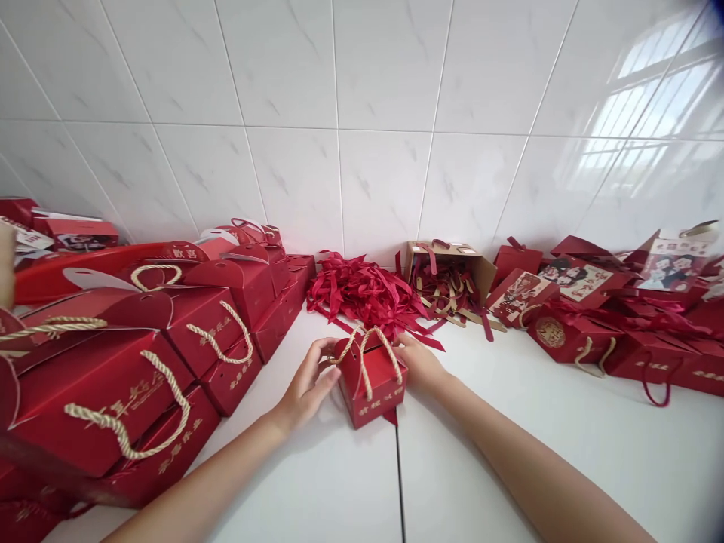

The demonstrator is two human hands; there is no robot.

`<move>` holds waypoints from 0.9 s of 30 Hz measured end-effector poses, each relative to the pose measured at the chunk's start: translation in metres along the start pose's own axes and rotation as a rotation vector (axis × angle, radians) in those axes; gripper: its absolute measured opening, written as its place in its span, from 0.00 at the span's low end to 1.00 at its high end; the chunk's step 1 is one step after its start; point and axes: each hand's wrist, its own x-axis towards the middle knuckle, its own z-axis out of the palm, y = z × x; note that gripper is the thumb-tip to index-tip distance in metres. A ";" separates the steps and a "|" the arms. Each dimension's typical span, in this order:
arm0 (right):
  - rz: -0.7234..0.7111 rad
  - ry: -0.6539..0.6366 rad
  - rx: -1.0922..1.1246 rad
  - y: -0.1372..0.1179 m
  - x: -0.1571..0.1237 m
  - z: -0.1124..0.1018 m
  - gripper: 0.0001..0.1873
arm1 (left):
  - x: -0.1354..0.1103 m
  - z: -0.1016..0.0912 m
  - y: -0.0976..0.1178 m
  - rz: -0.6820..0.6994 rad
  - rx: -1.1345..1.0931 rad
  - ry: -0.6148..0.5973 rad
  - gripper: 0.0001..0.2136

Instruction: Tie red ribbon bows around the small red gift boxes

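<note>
A small red gift box (370, 385) with two cream rope handles and gold lettering stands on the white table in front of me, turned slightly. My left hand (308, 381) holds it at its left side, the thumb in front and the fingers behind near the rope handle. Against the right side lies my right hand (421, 363), its fingers mostly hidden behind the box. A bit of red ribbon (391, 416) shows under the box's lower right edge.
A pile of red ribbons (367, 294) lies behind the box, beside an open brown carton (480, 273) of tags and ribbon. Stacked red gift boxes (220, 332) fill the left. More red boxes (577, 343) and printed cards (520, 296) crowd the right. A tiled wall (385, 181) rises behind.
</note>
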 end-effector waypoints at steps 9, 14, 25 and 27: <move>0.107 0.386 0.366 0.004 0.009 -0.005 0.11 | 0.016 -0.001 0.000 -0.165 0.161 0.371 0.16; 0.141 0.604 0.577 -0.001 0.021 -0.046 0.16 | 0.024 0.004 0.051 0.025 0.536 0.307 0.16; 0.106 0.994 0.474 -0.030 -0.021 -0.154 0.12 | 0.044 0.019 0.122 0.083 0.820 -0.208 0.10; 0.073 1.095 0.476 -0.021 -0.040 -0.173 0.14 | 0.030 0.020 0.136 0.127 0.785 -0.416 0.08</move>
